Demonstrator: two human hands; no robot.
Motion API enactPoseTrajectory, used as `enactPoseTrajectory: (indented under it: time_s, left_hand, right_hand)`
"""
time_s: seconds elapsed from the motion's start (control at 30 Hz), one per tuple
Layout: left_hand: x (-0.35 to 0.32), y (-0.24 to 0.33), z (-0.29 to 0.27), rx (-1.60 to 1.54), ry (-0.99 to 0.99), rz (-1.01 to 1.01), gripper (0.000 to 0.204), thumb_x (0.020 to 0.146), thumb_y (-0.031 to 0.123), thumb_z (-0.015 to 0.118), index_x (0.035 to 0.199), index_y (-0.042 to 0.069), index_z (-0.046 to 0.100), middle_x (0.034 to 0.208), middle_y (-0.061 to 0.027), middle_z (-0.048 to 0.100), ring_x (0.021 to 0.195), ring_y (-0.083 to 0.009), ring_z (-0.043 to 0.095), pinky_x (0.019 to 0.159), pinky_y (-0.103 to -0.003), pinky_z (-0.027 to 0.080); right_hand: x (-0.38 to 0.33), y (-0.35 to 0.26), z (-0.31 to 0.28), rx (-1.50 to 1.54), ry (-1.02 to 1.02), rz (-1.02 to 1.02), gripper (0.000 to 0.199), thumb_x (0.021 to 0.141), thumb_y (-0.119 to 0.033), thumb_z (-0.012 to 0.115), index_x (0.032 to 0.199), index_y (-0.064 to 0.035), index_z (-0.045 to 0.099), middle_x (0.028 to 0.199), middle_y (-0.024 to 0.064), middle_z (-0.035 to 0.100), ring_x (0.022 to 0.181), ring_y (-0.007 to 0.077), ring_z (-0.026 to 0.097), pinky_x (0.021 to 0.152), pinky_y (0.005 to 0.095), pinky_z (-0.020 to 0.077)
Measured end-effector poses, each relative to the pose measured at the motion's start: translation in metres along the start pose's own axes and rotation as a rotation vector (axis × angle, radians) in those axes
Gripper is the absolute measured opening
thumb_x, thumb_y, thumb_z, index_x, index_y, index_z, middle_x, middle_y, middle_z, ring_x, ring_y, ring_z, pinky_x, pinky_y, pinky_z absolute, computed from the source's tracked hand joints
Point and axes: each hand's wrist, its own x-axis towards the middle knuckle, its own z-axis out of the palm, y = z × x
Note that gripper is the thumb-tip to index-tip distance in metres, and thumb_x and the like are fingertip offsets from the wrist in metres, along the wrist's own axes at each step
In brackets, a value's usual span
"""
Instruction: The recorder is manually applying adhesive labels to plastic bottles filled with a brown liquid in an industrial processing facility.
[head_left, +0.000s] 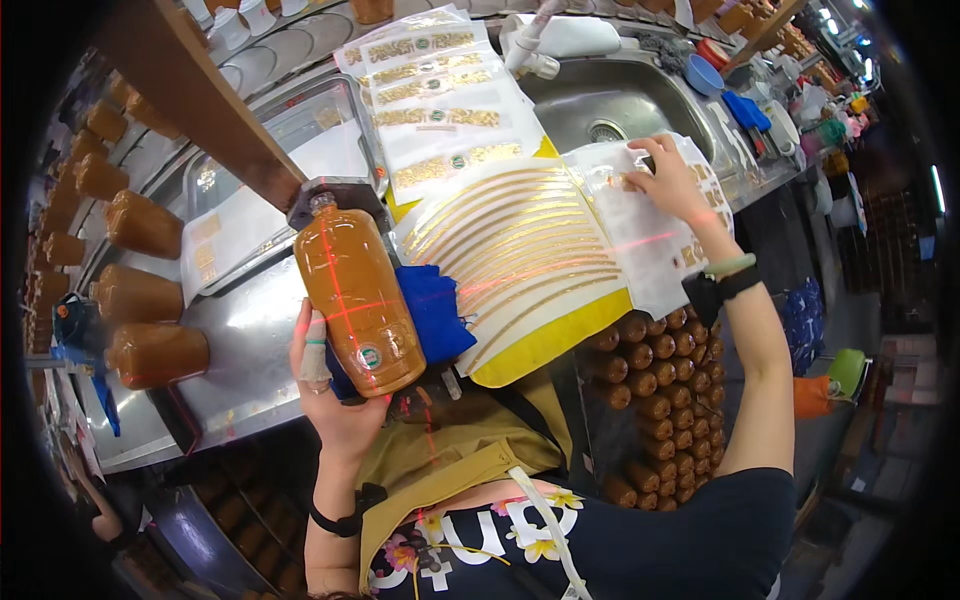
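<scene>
Centre-left of the frame, the left hand point(335, 385) cradles an amber bottle point(358, 300) from below, palm up, fingers wrapped round its lower end, with a pale bandage on the finger at the left edge of the grip. The left forearm rises from the bottom edge, a black band on the wrist, bent slightly inward. The bottle lies tilted, its neck pointing toward the upper left and pressed into a dark fixture point(340, 195) under a brown beam point(200, 95), and a red laser cross falls over its body. A blue cloth point(435, 310) sits just right of the bottle, touching it. Over on the upper right, the right arm stretches out long from the lower right, elbow nearly straight, with a black band and a pale green one on the wrist. The right hand point(668, 180) rests palm down on a white sheet of labels point(640, 240), fingertips curled and pinching at something on its top edge; what exactly they grip is too small to tell. Between the hands lies a sheet of curved gold strips point(520, 250) on a yellow backing. Above it are more sheets with gold labels point(430, 90), beside a steel sink point(600, 105). Lower right, a crate of bottle tops point(650, 400) is packed tight. Along the left edge, more amber bottles point(140, 290) lie on their sides.
</scene>
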Motion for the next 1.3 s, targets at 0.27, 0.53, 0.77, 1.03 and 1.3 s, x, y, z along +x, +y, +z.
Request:
enactPoseTrajectory:
  time_s: [0.27, 0.53, 0.77, 1.03, 1.3]
  left_hand:
    - [0.002, 0.001, -0.005, 0.038, -0.018, -0.02, 0.098, 0.068, 0.009, 0.092, 0.153, 0.003, 0.045, 0.158, -0.0228, 0.042, 0.143, -0.0369, 0.047, 0.117, -0.045, 0.038]
    - [0.005, -0.001, -0.006, -0.018, -0.007, -0.011, 0.096, 0.066, 0.01, 0.095, 0.15, 0.005, 0.049, 0.156, -0.0229, 0.045, 0.138, -0.0375, 0.052, 0.113, -0.045, 0.044]
    - [0.01, 0.003, -0.008, -0.026, -0.077, -0.105, 0.111, 0.066, 0.015, 0.097, 0.157, 0.001, 0.037, 0.157, -0.0219, 0.044, 0.142, -0.0359, 0.048, 0.118, -0.043, 0.038]
    - [0.007, -0.007, -0.009, -0.094, -0.184, -0.162, 0.118, 0.071, 0.022, 0.097, 0.162, -0.003, 0.026, 0.153, -0.0215, 0.051, 0.139, -0.0292, 0.054, 0.114, -0.04, 0.043]
    - [0.03, 0.001, -0.031, -0.293, -0.29, -0.167, 0.13, 0.067, 0.032, 0.099, 0.163, -0.006, 0.018, 0.16, -0.0259, 0.039, 0.148, -0.0407, 0.038, 0.123, -0.047, 0.03]
  right_hand:
    - [0.082, -0.008, -0.015, -0.01, -0.498, -0.043, 0.05, 0.087, -0.012, 0.08, 0.133, -0.0009, 0.064, 0.105, 0.0122, 0.074, 0.085, 0.0176, 0.072, 0.073, 0.03, 0.0582]
    - [0.142, -0.016, 0.035, -0.076, -0.201, -0.068, 0.023, 0.081, -0.02, 0.083, 0.087, -0.0003, 0.073, 0.079, 0.0113, 0.072, 0.077, 0.0231, 0.068, 0.075, 0.0395, 0.053]
    - [0.119, -0.087, 0.046, -0.181, 0.286, -0.299, 0.012, 0.086, -0.015, 0.077, 0.094, -0.006, 0.075, 0.092, 0.0126, 0.073, 0.088, 0.0328, 0.067, 0.08, 0.0435, 0.0521]
    - [-0.025, -0.271, 0.019, 0.369, 0.113, -0.49, 0.008, 0.091, -0.003, 0.075, 0.098, -0.002, 0.071, 0.087, 0.0031, 0.068, 0.074, 0.0123, 0.053, 0.066, 0.0267, 0.0418]
    - [-0.052, -0.348, 0.055, 0.817, -0.29, -0.287, 0.014, 0.096, 0.0, 0.069, 0.11, -0.0003, 0.064, 0.091, -0.0016, 0.064, 0.084, 0.0042, 0.055, 0.074, 0.0201, 0.0453]
